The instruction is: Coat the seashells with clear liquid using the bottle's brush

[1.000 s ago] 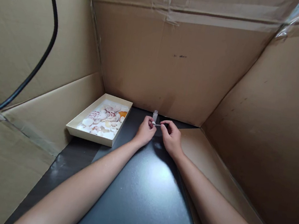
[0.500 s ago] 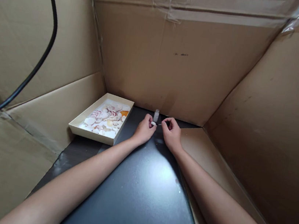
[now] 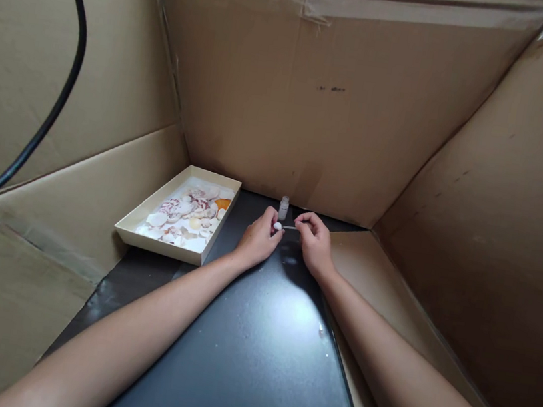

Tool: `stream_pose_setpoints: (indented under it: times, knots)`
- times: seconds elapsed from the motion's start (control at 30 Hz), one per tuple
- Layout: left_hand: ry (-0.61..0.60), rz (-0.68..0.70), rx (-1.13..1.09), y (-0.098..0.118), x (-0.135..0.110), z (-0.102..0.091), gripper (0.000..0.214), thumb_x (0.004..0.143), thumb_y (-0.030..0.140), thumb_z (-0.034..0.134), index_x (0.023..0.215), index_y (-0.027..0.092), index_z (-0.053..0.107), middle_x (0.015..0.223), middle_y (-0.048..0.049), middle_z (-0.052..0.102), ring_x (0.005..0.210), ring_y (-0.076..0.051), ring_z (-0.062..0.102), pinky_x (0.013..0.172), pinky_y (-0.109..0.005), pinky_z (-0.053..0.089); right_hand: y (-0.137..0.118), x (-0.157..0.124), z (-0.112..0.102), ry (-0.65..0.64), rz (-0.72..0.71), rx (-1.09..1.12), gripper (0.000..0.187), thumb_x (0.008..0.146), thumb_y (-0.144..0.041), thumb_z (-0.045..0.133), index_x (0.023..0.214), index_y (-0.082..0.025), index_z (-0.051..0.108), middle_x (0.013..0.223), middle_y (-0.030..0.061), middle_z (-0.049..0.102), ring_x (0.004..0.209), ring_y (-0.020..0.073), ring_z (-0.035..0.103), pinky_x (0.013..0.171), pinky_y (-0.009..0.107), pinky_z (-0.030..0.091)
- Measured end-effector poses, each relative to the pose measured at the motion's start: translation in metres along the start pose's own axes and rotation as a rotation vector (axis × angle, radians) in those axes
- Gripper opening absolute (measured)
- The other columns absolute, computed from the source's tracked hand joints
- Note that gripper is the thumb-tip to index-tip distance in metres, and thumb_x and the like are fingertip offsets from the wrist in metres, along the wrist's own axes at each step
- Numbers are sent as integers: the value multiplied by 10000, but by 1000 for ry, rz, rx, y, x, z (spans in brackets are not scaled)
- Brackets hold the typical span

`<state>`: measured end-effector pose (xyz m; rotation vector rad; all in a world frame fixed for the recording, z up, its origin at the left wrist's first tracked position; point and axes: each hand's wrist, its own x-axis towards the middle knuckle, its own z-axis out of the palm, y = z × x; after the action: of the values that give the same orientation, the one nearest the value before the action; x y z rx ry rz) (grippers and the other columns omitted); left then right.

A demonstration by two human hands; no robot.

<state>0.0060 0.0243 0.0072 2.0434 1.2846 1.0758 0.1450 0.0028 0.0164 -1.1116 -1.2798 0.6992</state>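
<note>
Between its thumb and fingers, my left hand pinches a small white piece that looks like a shell. My right hand is closed on one end of a thin pale stick. The stick's other end reaches left to the shell, at or very near its edge; its tip is too small to make out. Just behind my left fingertips a small clear bottle with whitish contents stands upright on the dark table.
A shallow cream tray of several shells stands to the left of my hands. Cardboard walls rise at the back and both sides. A cardboard sheet lies on the right, and a black cable hangs at the upper left.
My right hand has drawn slightly away from the left, and more of the stick shows between them. The white shell's face is turned more toward me. The view has shifted a little.
</note>
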Motion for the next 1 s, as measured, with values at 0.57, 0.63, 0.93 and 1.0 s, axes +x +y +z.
stream_pose_setpoints:
  times: [0.57, 0.63, 0.93, 1.0]
  knots:
    - [-26, 22, -116, -3, 2, 0, 165, 781, 192, 558, 856, 220, 414, 676, 63, 421, 623, -99, 410, 600, -213, 303, 4, 2, 1, 137, -21, -101, 137, 739, -335, 530, 744, -199, 546, 646, -26, 501, 570, 124, 407, 553, 260, 332]
    - [-31, 26, -124, -4, 3, 1, 162, 784, 195, 554, 860, 219, 412, 678, 62, 421, 626, -98, 406, 599, -211, 303, 3, 1, 0, 115, -12, -55, 135, 738, -335, 533, 754, -202, 543, 645, -28, 498, 564, 124, 411, 545, 259, 331]
    - [-48, 21, -139, -8, 4, 1, 161, 788, 195, 545, 878, 215, 413, 695, 59, 420, 636, -95, 409, 606, -211, 311, 2, 1, 0, 134, -30, -105, 156, 761, -350, 561, 773, -196, 535, 606, -50, 423, 534, 104, 329, 509, 248, 274]
    - [-51, 23, -142, -7, 4, 1, 153, 793, 198, 540, 880, 214, 416, 698, 57, 422, 640, -96, 411, 609, -213, 312, 2, 0, 0, 123, -16, -75, 156, 774, -354, 556, 778, -200, 530, 609, -50, 421, 530, 105, 323, 507, 252, 267]
